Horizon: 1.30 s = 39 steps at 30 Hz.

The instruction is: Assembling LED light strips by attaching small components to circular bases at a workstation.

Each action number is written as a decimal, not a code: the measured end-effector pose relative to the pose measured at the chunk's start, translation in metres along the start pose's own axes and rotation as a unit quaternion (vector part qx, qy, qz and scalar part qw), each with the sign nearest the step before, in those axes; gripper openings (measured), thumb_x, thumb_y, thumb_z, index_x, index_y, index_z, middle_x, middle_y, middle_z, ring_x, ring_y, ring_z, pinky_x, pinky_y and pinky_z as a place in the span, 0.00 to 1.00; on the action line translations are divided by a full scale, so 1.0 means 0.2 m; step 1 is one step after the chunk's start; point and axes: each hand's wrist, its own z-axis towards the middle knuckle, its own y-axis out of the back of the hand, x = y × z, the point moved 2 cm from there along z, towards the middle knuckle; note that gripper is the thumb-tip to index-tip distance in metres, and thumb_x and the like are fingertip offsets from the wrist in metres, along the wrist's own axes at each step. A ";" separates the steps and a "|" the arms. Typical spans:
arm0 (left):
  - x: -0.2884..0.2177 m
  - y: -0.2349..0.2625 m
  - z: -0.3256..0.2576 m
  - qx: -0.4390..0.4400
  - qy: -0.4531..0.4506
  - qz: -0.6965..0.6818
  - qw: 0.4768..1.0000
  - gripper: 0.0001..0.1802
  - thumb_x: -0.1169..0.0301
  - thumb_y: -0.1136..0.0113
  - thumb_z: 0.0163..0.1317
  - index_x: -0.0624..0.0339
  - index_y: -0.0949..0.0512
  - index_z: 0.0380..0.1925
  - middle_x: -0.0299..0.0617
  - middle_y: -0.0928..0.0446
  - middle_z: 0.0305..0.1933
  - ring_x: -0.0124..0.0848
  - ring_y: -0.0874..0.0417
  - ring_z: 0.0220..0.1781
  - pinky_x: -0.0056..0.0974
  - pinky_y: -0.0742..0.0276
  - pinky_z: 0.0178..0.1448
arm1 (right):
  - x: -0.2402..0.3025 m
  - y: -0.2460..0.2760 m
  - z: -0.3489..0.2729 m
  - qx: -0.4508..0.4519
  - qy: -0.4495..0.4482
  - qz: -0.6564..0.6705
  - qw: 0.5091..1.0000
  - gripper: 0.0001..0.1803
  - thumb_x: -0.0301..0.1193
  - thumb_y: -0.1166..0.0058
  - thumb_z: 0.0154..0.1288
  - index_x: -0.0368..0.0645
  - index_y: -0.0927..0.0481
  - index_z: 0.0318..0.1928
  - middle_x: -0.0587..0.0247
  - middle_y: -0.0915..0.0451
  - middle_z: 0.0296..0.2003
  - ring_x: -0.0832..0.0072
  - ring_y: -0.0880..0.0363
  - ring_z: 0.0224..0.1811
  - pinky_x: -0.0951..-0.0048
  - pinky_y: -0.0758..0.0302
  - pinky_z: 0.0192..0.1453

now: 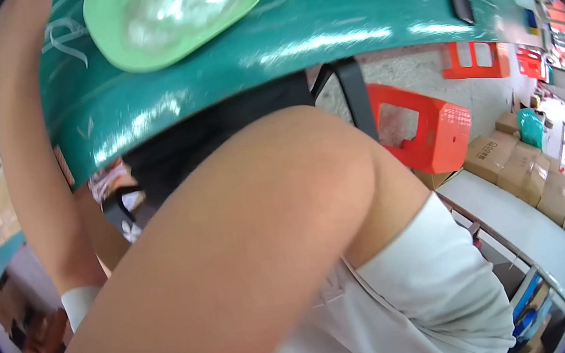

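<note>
Your left forearm [35, 171] runs up along left edge of green table [226, 63]; hand out of frame, grip cannot be told. Your right arm [249, 251] crosses centre, bent under table edge; hand hidden, state unknown. Green tray [109, 28] with clear plastic pieces [177, 9] sits on tabletop, near left arm. Orange stool [432, 130] beyond right arm.

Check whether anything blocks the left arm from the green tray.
Nothing visible does: only bare teal table lies between the left forearm and the green tray. The hand itself is cut off at the top edge.
</note>
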 end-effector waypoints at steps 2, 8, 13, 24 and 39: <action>0.09 0.03 0.01 0.010 0.009 0.034 0.999 0.12 0.65 0.39 0.68 0.64 0.18 0.43 0.40 0.15 0.37 0.24 0.17 0.37 0.31 0.24 0.44 | -0.03 0.10 0.06 0.008 0.017 -0.051 0.999 0.09 0.30 0.38 0.41 0.43 0.15 0.28 0.61 0.15 0.29 0.66 0.16 0.34 0.73 0.24 0.32; 0.04 -0.08 -0.04 -0.003 0.138 -0.099 0.986 0.16 0.75 0.37 0.66 0.64 0.20 0.54 0.39 0.15 0.39 0.22 0.17 0.37 0.29 0.19 0.42 | -0.19 0.47 0.23 -0.258 0.160 -0.289 0.908 0.12 0.28 0.34 0.37 0.47 0.15 0.29 0.65 0.16 0.29 0.66 0.17 0.31 0.68 0.21 0.28; -0.09 -0.05 -0.05 0.041 0.049 -0.059 0.996 0.18 0.79 0.38 0.61 0.64 0.20 0.52 0.44 0.14 0.35 0.31 0.10 0.32 0.32 0.16 0.36 | -0.56 0.79 0.16 -0.398 0.055 -0.206 0.892 0.10 0.24 0.29 0.51 0.39 0.15 0.36 0.60 0.14 0.31 0.72 0.15 0.29 0.74 0.19 0.31; -0.10 -0.10 -0.06 0.087 -0.060 0.058 0.993 0.14 0.84 0.36 0.54 0.66 0.17 0.43 0.45 0.14 0.31 0.30 0.10 0.32 0.30 0.16 0.37 | -0.61 0.69 0.09 -0.349 0.078 -0.243 0.901 0.12 0.23 0.31 0.50 0.37 0.14 0.38 0.57 0.13 0.31 0.71 0.12 0.29 0.76 0.18 0.31; -0.13 -0.11 -0.07 0.059 -0.041 0.005 0.997 0.15 0.77 0.36 0.62 0.62 0.20 0.49 0.45 0.15 0.36 0.36 0.10 0.37 0.34 0.18 0.40 | -0.55 0.70 0.07 -0.360 0.081 -0.267 0.890 0.08 0.21 0.34 0.56 0.37 0.14 0.38 0.56 0.13 0.32 0.66 0.12 0.32 0.73 0.18 0.35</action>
